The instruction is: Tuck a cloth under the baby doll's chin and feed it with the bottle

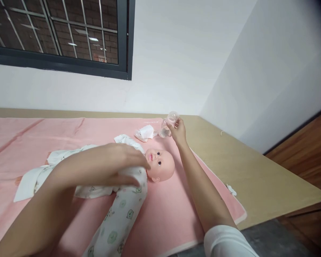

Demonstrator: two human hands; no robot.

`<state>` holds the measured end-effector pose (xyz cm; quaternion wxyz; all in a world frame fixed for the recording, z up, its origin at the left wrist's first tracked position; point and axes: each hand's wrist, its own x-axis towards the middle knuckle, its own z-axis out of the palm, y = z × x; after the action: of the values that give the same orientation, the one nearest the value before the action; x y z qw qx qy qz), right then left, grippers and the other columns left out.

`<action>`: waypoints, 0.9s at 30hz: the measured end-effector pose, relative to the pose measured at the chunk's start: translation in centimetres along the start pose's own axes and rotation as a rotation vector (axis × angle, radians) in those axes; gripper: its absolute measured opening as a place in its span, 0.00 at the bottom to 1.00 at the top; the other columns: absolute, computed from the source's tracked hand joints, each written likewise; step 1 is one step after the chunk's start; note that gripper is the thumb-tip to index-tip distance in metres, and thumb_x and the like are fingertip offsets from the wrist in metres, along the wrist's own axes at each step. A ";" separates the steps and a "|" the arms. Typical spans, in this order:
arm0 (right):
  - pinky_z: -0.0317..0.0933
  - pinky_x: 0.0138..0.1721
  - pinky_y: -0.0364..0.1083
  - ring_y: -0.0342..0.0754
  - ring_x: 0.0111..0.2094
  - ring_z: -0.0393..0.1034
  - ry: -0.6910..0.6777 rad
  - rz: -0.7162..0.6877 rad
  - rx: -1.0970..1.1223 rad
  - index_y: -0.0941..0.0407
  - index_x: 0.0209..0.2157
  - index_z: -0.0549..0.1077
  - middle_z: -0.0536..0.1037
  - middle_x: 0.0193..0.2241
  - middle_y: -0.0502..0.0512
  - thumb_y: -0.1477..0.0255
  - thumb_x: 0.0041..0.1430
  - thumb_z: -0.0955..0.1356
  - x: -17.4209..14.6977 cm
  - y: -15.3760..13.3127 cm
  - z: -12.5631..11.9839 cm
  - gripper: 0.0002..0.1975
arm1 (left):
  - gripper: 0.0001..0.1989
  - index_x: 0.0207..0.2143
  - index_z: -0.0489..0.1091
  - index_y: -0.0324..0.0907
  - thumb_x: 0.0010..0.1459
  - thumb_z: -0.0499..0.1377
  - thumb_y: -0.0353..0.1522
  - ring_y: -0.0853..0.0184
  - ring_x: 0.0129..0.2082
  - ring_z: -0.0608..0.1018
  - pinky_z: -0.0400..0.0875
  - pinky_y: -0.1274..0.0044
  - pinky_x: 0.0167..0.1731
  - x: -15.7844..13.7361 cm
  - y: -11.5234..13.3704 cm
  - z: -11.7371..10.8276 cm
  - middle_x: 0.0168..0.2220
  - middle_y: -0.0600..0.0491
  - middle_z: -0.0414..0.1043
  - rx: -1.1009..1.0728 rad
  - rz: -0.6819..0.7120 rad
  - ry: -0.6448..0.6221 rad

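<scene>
A baby doll [164, 166] lies on its back on a pink blanket [166, 214], in a white printed outfit [123, 217]. My left hand [123, 159] is over the doll's chest, close to its neck. Its fingers and thumb are apart, somewhat blurred, and I see nothing held; whether it touches the outfit I cannot tell. Beyond the doll's head, my right hand [178, 131] is closed around a clear baby bottle [164, 130] with a domed cap, at the blanket's far edge. Left of the bottle is a crumpled white tissue [149, 132] on clear plastic.
The blanket covers a tan surface [216, 153] that meets a white wall [176, 64] at the back. A barred window [69, 32] is at upper left. A small white scrap [231, 190] lies right of the blanket. Brown wood panelling [307, 153] stands at right.
</scene>
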<state>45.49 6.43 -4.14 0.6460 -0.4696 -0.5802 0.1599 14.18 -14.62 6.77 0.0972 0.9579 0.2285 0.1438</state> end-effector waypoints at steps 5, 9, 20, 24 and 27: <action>0.67 0.55 0.59 0.56 0.51 0.72 -0.195 -0.067 0.155 0.53 0.53 0.67 0.74 0.53 0.61 0.54 0.49 0.74 -1.9 -5.7 2.3 0.33 | 0.19 0.54 0.72 0.46 0.66 0.56 0.44 0.57 0.53 0.77 0.71 0.68 0.53 1.9 -5.3 0.3 0.55 0.51 0.74 -0.122 -0.317 0.335; 0.65 0.58 0.59 0.56 0.56 0.70 -0.358 -0.080 0.226 0.51 0.56 0.67 0.74 0.54 0.59 0.53 0.51 0.74 -5.1 -10.3 4.0 0.34 | 0.25 0.57 0.68 0.44 0.60 0.61 0.44 0.57 0.49 0.78 0.74 0.65 0.51 2.6 -8.1 1.6 0.52 0.47 0.75 -0.241 -0.465 0.528; 0.66 0.60 0.59 0.55 0.61 0.65 -0.446 0.027 0.354 0.49 0.57 0.65 0.72 0.57 0.58 0.54 0.52 0.75 -10.6 -16.0 5.7 0.34 | 0.27 0.54 0.70 0.43 0.51 0.68 0.37 0.57 0.50 0.78 0.72 0.69 0.51 3.3 -7.1 2.1 0.53 0.49 0.76 -0.315 -0.351 0.577; 0.65 0.61 0.58 0.54 0.60 0.65 -0.459 0.045 0.355 0.50 0.55 0.65 0.72 0.55 0.58 0.56 0.49 0.77 -10.7 -16.0 5.6 0.34 | 0.24 0.50 0.72 0.42 0.50 0.67 0.37 0.56 0.49 0.78 0.72 0.68 0.50 3.3 -7.2 2.1 0.50 0.49 0.77 -0.312 -0.376 0.583; 0.65 0.61 0.57 0.54 0.59 0.66 -0.469 0.052 0.357 0.50 0.53 0.66 0.72 0.55 0.57 0.56 0.49 0.77 -10.6 -16.1 5.5 0.33 | 0.23 0.49 0.73 0.42 0.50 0.67 0.38 0.55 0.48 0.79 0.72 0.68 0.50 3.3 -7.2 2.0 0.50 0.49 0.78 -0.321 -0.382 0.583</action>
<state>32.19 -7.37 1.63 0.5623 -0.3136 -0.6640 0.3802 14.68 -7.06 3.83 0.2016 0.7896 0.3954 0.4237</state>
